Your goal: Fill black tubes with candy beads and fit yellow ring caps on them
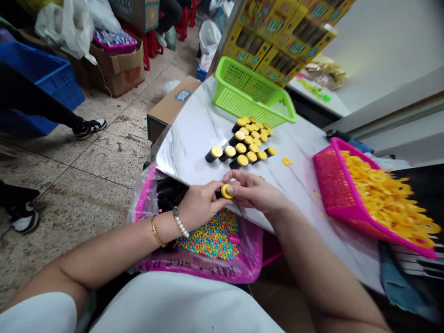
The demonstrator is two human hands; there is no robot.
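Over the table's near edge, my left hand (199, 203) is closed around a small black tube (218, 193). The tube has a round yellow cap (227, 191). My right hand (255, 190) comes from the other side, its thumb and fingers pressed on that cap. Just below both hands, a pink tray (255, 275) lined with clear plastic holds many small coloured candy-like beads (215, 240). Loose black tubes (169, 192) lie at its left end, partly hidden by my left hand. Beyond my hands, several yellow-capped black tubes (249, 145) stand grouped on the white table (194, 125).
A pink basket (336, 189) heaped with yellow plastic pieces (385, 199) is on the right. One yellow piece (286, 161) lies alone on the table. At the back are a green basket (256, 99) and stacked yellow boxes (274, 37). A person's leg (45, 99) is at left.
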